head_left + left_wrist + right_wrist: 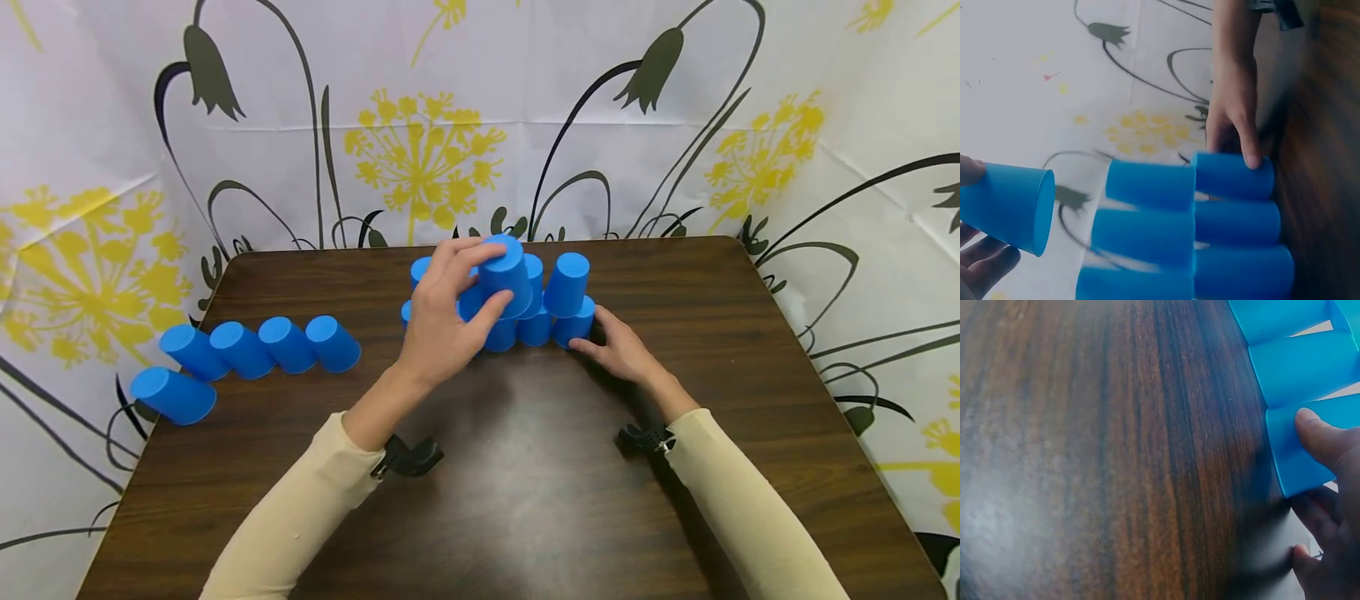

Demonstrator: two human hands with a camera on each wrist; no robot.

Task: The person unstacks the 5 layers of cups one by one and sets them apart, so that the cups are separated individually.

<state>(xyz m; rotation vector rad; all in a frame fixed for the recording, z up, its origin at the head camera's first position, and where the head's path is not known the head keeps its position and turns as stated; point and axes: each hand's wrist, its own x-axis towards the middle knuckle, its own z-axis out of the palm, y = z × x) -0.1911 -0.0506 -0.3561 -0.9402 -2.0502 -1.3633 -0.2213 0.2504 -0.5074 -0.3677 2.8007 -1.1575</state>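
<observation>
My left hand [442, 321] grips an upside-down blue plastic cup [506, 271] between thumb and fingers. In the left wrist view this held cup [1007, 203] hangs apart from two stacked rows of blue cups. At the right end of the bottom row, my right hand [622, 346] holds the last cup [576, 322], thumb in front and fingers at its far side. The right wrist view shows that thumb [1313, 428] lying on the cup wall. An upper cup [567, 283] rests on the bottom row at the right. My left hand hides part of the stack in the head view.
To the left, several more blue cups stand upside down in a line [238, 350], with one cup [174, 396] nearer the front. All stand on a dark wooden table [525, 500]. A flowered cloth [420, 50] hangs behind the table's back edge.
</observation>
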